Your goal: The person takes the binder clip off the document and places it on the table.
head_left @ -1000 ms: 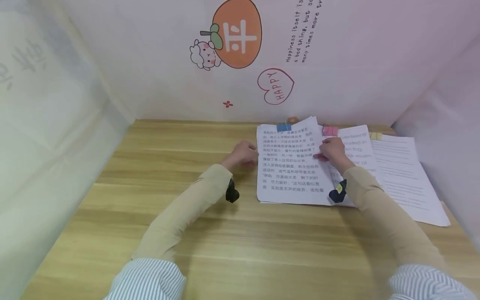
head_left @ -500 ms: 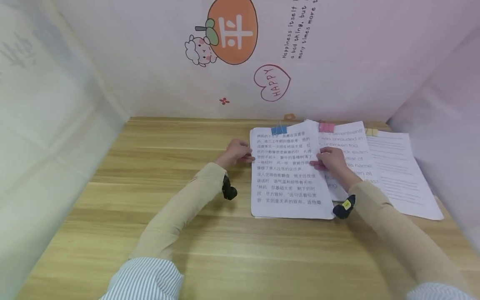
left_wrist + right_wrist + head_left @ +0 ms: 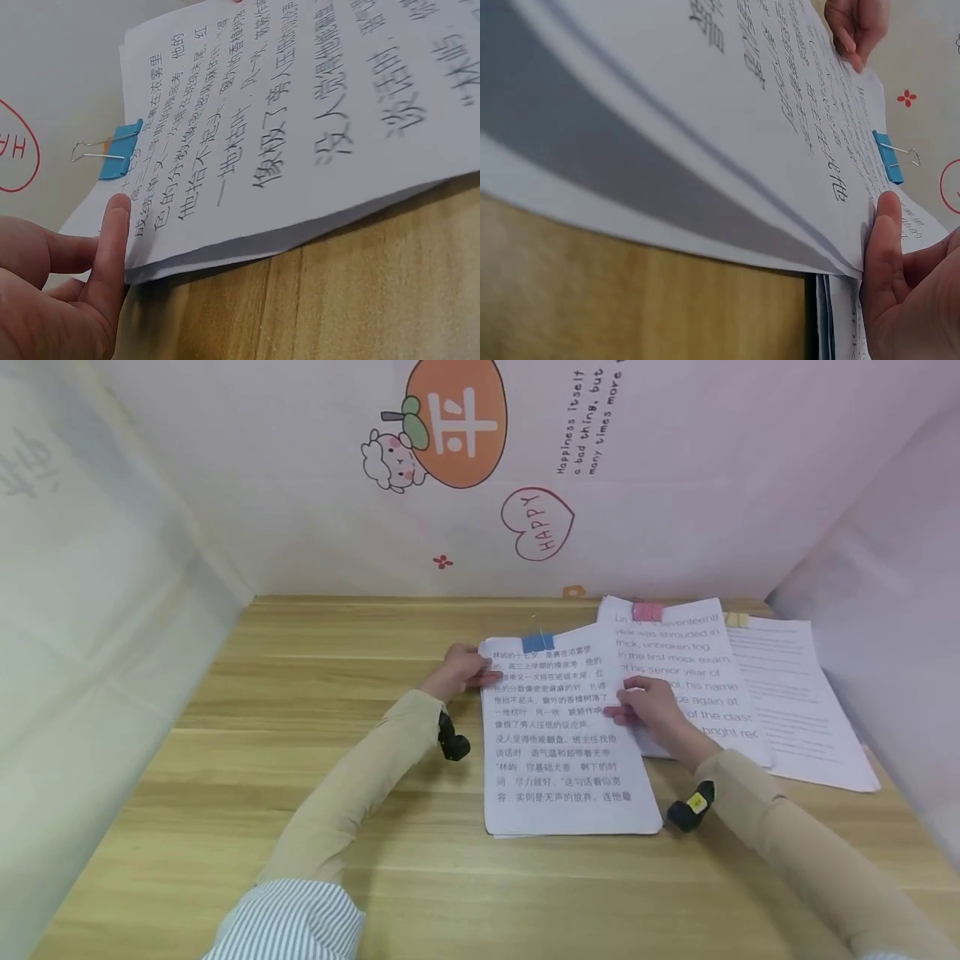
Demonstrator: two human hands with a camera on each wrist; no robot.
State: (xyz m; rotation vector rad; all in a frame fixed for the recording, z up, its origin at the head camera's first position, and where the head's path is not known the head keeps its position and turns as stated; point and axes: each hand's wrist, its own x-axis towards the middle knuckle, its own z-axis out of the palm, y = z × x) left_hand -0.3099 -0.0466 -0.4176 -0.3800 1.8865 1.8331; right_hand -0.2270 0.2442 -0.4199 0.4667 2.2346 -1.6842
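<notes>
1. Left hand (image 3: 459, 672): fingers bent, pinching the left edge of the blue-clipped stack (image 3: 558, 752) near its top corner.
2. Right hand (image 3: 651, 708): thumb and fingers partly closed, pinching the right edge of the same stack.
3. Blue-clipped stack: located between the hands; its right side overlaps the pink-clipped stack (image 3: 678, 652), which overlaps the yellow-clipped stack (image 3: 810, 710).
4. Clearance: the wooden table (image 3: 300, 693) extends widely left of the left hand and forward of the near edge. At right, the neighbouring stacks adjoin; the yellow-clipped stack lies near the right-hand wall.
5. View differences: the right wrist view shows a gap between upper and lower sheets at the near edge, which the head view does not. Only the head view shows all clips.
6. Count: hands, two; stacks, three; clips, three: blue (image 3: 537, 643), pink (image 3: 647, 612), yellow (image 3: 737, 620).
</notes>
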